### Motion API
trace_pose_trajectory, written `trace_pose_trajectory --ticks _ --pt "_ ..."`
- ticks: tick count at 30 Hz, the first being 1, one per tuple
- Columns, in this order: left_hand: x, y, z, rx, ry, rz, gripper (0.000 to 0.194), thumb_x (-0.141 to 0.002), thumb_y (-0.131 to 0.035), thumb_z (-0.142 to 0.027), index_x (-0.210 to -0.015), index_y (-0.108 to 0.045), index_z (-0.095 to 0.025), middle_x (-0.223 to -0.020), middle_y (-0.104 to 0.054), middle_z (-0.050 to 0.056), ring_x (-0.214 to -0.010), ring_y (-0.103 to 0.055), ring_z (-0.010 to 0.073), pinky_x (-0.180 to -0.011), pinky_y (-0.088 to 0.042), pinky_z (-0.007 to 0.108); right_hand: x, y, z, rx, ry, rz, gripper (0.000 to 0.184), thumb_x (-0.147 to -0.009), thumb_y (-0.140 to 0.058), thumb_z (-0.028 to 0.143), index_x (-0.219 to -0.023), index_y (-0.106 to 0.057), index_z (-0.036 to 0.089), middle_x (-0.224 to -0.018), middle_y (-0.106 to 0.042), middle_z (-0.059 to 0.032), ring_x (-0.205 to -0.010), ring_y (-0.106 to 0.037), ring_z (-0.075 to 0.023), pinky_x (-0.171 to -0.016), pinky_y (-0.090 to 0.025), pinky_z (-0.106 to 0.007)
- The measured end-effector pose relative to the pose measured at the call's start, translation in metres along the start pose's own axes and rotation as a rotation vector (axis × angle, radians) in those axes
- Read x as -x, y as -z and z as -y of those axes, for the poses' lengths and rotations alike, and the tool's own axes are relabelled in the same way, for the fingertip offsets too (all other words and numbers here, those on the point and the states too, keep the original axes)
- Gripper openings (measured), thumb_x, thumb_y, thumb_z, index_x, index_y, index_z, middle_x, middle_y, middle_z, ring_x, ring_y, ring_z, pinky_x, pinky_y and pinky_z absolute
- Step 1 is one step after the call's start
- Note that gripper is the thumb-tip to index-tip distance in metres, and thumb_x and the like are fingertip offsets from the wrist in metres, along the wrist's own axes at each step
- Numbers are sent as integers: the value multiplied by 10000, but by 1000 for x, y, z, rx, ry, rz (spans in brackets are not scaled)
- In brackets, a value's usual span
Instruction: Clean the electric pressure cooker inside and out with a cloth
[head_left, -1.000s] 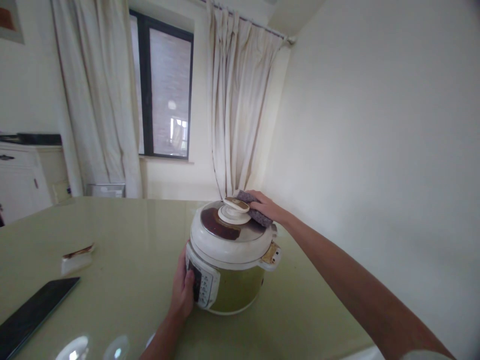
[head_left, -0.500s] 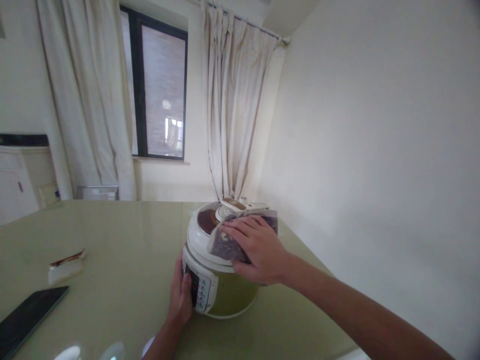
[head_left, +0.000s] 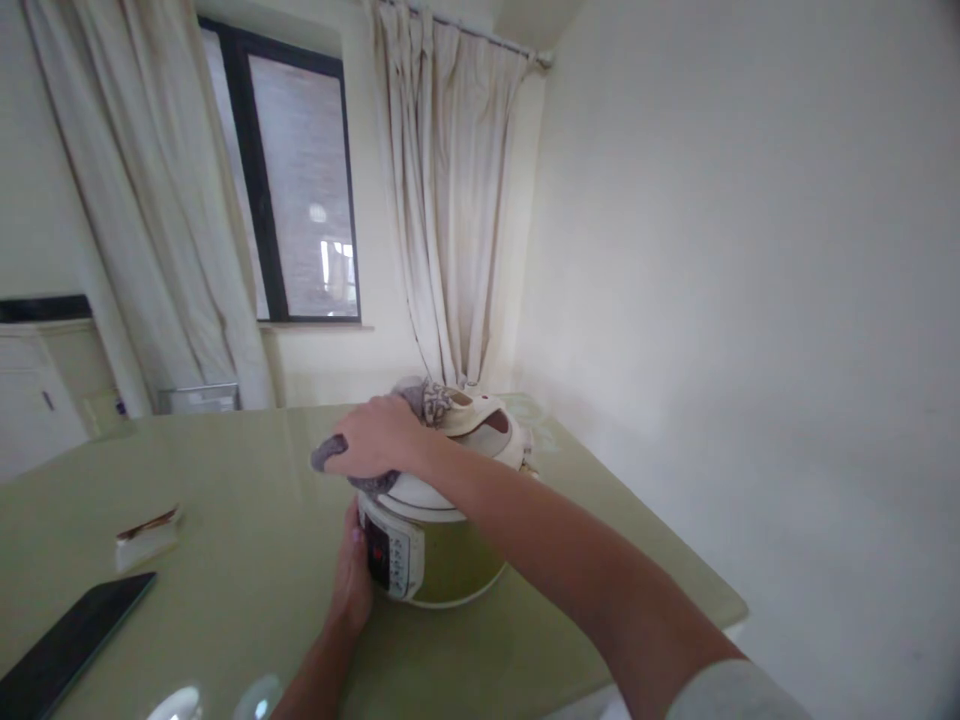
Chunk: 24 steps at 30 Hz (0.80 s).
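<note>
An electric pressure cooker [head_left: 461, 560] with a green body, white lid and front control panel stands upright on the table. My right hand [head_left: 379, 435] presses a grey patterned cloth [head_left: 433, 402] onto the left side of the lid. Cloth pokes out on both sides of the fingers, and my forearm crosses in front of the lid. Low on the cooker's left side, my left hand [head_left: 354, 575] holds it beside the panel; its far fingers are partly hidden.
The light green table [head_left: 247, 520] bears a dark tablet-like slab [head_left: 71, 645] and a small pale packet [head_left: 148, 538] at the left. Beyond its far edge hang curtains [head_left: 457, 200] beside a window. A white wall [head_left: 712, 300] runs along the right.
My right hand has swept the cloth from the lid's right front to its left side. My left hand stays on the cooker. The camera view has shifted slightly.
</note>
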<state>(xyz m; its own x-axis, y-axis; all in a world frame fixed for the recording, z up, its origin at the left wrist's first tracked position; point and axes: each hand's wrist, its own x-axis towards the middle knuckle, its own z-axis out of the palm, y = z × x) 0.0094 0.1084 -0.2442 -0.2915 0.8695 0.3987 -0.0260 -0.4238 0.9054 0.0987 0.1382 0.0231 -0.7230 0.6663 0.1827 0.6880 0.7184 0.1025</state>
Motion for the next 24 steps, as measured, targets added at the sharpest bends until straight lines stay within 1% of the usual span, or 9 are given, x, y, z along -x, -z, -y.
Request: trace_pose_trajectory --ticks 2,4,5,7,10,14,18,21,24 --pt "-1 1 0 -5 21 -23 897 -892 -437 -842 -1507 -559 -201 -1544 -592 143 -1497 -457 412 -1300 -288 576 35 -1 -2 -15 178 -86 408 -899 -615 542 -1090 -790 227 -1175 -782 -122 -1141 -706 -346 -1008 -522 -517" --pt "-1 1 1 -16 57 -39 958 -841 -453 -894 -1454 -617 -176 -1463 -652 168 -1461 -486 447 -1281 -309 618 79 -2 -12 -72 324 -196 423 -855 -717 477 -1214 -754 256 -1321 -735 -81 -1312 -615 -313 -1177 -403 -504" --pt "0 1 1 -2 71 -35 949 -844 -455 -891 -1453 -621 -182 -1455 -658 167 -1462 -485 448 -1276 -317 624 100 -2 -21 -121 336 -234 509 -839 -748 452 -1311 -709 267 -1424 -681 -67 -1389 -555 -294 -1230 -345 -482" --pt "2 0 0 58 82 -7 852 -905 -447 -825 -1500 -578 -230 -1520 -614 132 -1498 -453 411 -1285 -315 598 138 0 -45 -261 232 -291 630 -839 -760 435 -1427 -620 260 -1484 -630 -65 -1398 -542 -262 -1233 -349 -437" --pt "5 -4 -5 124 77 10 736 -977 -420 -736 -1561 -496 -296 -1593 -547 85 -1528 -423 361 -1303 -289 557 173 -2 -87 -444 122 -299 585 -832 -751 361 -1391 -621 252 -1409 -658 -65 -1335 -578 -265 -1184 -412 -443" --pt "5 -6 -7 119 63 7 808 -956 -439 -767 -1572 -474 -246 -1536 -590 114 -1507 -443 367 -1299 -301 528 181 -24 -141 -478 -76 -390 457 -905 -648 416 -1323 -647 232 -1369 -646 -104 -1312 -566 -310 -1182 -400 -533" --pt "4 -6 -5 120 64 17 781 -981 -417 -736 -1584 -444 -239 -1585 -536 122 -1510 -439 336 -1292 -296 503 173 -53 -175 -589 -375 -464 470 -962 -510 513 -1277 -651 194 -1262 -686 -122 -1231 -610 -309 -1131 -461 -507" --pt "4 -6 -4 123 45 26 774 -991 -416 -715 -1581 -438 -214 -1619 -493 136 -1527 -411 338 -1299 -278 494 178 -57 -170 -586 -399 -470 504 -988 -471 525 -1327 -624 184 -1293 -689 -128 -1219 -622 -303 -1118 -470 -510" --pt "3 -8 -3 135 39 21 770 -988 -420 -714 -1562 -458 -202 -1617 -493 147 -1533 -398 358 -1303 -274 484 192 -45 -135 -411 -298 -495 524 -988 -482 496 -1391 -601 183 -1370 -665 -151 -1275 -595 -326 -1133 -439 -559"
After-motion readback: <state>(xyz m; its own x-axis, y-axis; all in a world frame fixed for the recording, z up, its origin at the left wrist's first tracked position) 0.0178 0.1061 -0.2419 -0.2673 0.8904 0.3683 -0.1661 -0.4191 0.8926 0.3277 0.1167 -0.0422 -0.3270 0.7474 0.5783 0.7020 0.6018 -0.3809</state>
